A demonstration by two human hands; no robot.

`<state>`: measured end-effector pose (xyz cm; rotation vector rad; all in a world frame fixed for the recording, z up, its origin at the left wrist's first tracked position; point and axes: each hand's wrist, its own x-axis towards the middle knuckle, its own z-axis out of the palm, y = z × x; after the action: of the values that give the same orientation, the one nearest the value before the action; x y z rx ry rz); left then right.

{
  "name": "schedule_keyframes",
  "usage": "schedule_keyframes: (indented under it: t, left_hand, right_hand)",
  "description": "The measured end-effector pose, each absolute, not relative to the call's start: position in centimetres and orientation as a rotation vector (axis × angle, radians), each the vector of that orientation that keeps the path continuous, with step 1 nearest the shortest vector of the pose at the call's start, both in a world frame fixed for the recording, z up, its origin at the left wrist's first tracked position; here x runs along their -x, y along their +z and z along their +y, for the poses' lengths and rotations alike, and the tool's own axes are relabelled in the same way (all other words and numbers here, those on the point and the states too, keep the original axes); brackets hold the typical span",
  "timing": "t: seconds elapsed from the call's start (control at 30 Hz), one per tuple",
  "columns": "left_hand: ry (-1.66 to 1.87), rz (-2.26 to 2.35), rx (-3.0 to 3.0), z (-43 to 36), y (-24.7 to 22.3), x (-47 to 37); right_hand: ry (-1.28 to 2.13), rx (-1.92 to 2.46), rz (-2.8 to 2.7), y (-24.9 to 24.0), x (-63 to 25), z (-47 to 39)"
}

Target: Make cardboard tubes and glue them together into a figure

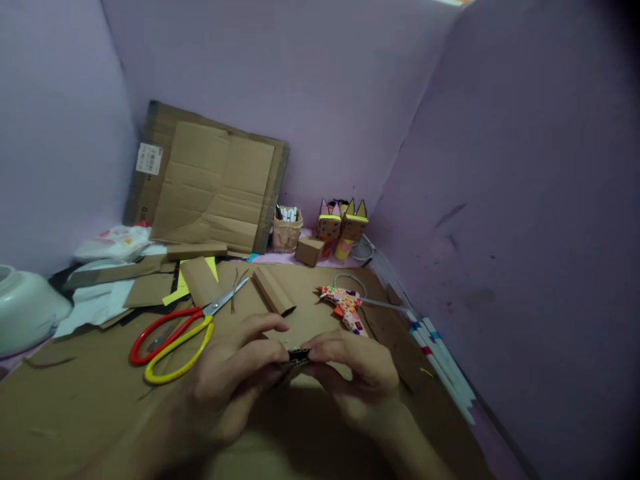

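Between my two hands is a small folded piece of cardboard (299, 360), its dark, narrow end facing me. My left hand (240, 380) pinches its left side, with the index finger raised a little apart. On the other side, the fingers and thumb of my right hand (355, 373) press on it. Most of the piece is hidden by my fingers. Scissors (175, 343) with one red and one yellow handle lie left of my left hand. Just beyond my right hand rests a flower-patterned glue gun (345, 307). A folded cardboard strip (273, 291) lies ahead.
Cardboard sheets (215, 180) lean against the back wall. A pen holder (287, 230), a small cardboard box (309, 251) and crowned cardboard figures (343, 227) stand at the back. Markers (443, 367) lie along the right wall. Scraps (150, 287) and a white pot (30, 310) are left.
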<state>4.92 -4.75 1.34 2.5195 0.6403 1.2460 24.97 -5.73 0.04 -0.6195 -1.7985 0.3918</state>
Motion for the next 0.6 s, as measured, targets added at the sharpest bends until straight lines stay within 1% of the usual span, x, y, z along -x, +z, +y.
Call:
schedule_keyframes:
  t: [0.1, 0.27, 0.6]
  left_hand:
    - [1.259, 0.646, -2.506, -4.9, 1.0, -4.9]
    - [1.222, 0.780, -2.609, -5.4, 0.3, -4.7]
    - [1.217, 0.773, -2.570, -5.4, 1.5, -4.7]
  right_hand:
    - [0.421, 0.651, -1.828, 0.2, -25.0, -5.9]
    - [0.423, 0.663, -1.862, 0.5, -24.9, -6.2]
    - [0.384, 0.716, -1.908, 0.8, -24.4, -6.3]
